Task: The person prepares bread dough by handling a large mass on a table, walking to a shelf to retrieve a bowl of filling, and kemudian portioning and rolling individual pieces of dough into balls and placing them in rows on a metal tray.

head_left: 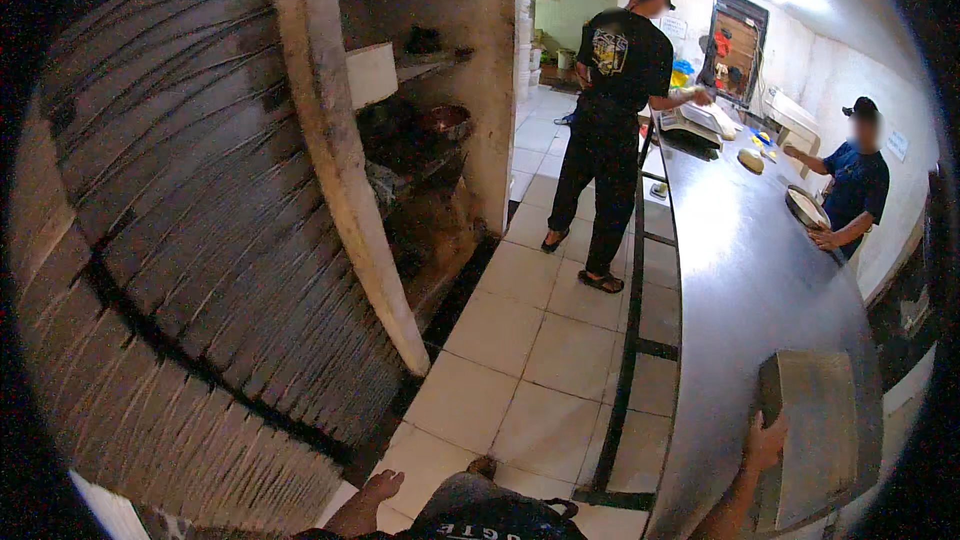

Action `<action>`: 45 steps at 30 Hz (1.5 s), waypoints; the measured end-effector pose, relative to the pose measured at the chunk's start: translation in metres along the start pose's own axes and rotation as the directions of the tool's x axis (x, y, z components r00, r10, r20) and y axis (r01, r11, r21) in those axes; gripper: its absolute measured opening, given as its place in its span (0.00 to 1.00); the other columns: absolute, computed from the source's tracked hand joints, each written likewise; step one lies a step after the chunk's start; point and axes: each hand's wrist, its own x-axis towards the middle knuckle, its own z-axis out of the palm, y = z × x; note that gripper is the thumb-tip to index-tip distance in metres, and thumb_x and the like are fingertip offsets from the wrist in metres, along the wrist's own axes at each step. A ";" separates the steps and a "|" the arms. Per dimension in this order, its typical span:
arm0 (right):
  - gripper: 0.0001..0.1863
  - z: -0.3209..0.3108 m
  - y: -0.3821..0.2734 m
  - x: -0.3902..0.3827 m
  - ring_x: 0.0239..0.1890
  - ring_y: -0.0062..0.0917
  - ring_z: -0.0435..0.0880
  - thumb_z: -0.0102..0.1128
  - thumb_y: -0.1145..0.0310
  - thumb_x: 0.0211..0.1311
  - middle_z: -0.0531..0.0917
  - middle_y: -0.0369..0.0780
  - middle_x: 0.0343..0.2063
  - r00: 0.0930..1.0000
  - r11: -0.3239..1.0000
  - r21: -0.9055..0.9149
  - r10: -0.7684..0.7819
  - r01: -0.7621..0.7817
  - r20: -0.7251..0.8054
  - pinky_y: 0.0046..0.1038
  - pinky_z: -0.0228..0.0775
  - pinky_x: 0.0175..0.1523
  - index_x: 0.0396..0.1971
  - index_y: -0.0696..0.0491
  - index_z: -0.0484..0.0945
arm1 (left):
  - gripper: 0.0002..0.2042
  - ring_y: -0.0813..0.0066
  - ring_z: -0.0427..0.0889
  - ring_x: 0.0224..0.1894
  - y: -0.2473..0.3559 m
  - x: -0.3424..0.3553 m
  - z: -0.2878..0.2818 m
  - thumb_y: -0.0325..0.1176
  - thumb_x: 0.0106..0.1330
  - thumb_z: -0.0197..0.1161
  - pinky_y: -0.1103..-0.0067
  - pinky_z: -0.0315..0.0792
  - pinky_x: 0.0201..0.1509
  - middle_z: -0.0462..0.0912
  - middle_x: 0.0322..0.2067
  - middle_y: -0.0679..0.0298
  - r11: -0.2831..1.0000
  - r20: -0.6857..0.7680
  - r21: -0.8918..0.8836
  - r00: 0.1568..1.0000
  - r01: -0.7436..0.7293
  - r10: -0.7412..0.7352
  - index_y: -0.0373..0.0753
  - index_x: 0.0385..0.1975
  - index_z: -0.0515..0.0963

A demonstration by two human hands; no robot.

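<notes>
At the near right end of the long metal table (715, 270) lies a rectangular, box-like thing (825, 420) with a pale tan top and darker sides. My right hand (767, 443) grips its left side, the thumb near the upper edge; I cannot make out whether it is a box or a stack of trays. My left hand (382, 486) hangs low over the tiled floor, holding nothing, its fingers loosely apart.
A ribbed grey wall (200, 190) and a shelf unit (310, 140) with pans stand left. A co-worker in black (620, 80) stands left of the table by a scale (690, 130). Another co-worker (855, 180) across the table touches a round pan (805, 208). Dough (750, 160) lies nearby.
</notes>
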 end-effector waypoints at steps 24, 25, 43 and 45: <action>0.20 0.093 -0.044 0.135 0.47 0.37 0.72 0.46 0.53 0.65 0.74 0.44 0.45 0.823 0.889 -0.459 -0.269 0.012 -0.500 0.39 0.65 0.51 0.48 0.53 0.68 | 0.26 0.55 0.70 0.56 0.428 0.221 -0.128 0.51 0.64 0.48 0.65 0.64 0.59 0.75 0.50 0.52 0.797 0.019 0.358 0.857 -0.486 0.515 0.38 0.53 0.70; 0.20 0.098 -0.050 0.140 0.47 0.37 0.73 0.46 0.53 0.65 0.74 0.44 0.44 0.821 0.894 -0.447 -0.269 0.019 -0.503 0.39 0.66 0.50 0.47 0.53 0.68 | 0.24 0.55 0.70 0.55 0.437 0.228 -0.143 0.50 0.63 0.50 0.65 0.64 0.59 0.75 0.50 0.52 0.834 -0.089 0.258 0.848 -0.487 0.522 0.38 0.52 0.71; 0.16 0.170 -0.277 0.244 0.42 0.35 0.74 0.45 0.57 0.66 0.76 0.43 0.39 0.786 0.862 0.251 -0.236 0.440 -0.571 0.38 0.68 0.45 0.42 0.54 0.70 | 0.14 0.53 0.72 0.50 0.591 0.105 -0.576 0.30 0.62 0.57 0.65 0.64 0.56 0.76 0.45 0.53 0.786 -0.832 0.483 -0.482 -0.386 0.275 0.35 0.47 0.73; 0.16 0.206 -0.352 0.250 0.42 0.35 0.74 0.45 0.57 0.66 0.76 0.43 0.39 0.802 0.753 0.435 -0.200 0.493 -0.563 0.38 0.68 0.45 0.42 0.54 0.70 | 0.13 0.53 0.72 0.51 0.582 0.101 -0.623 0.30 0.62 0.57 0.64 0.63 0.56 0.76 0.46 0.54 0.813 -0.764 0.488 -0.606 -0.318 0.222 0.36 0.47 0.73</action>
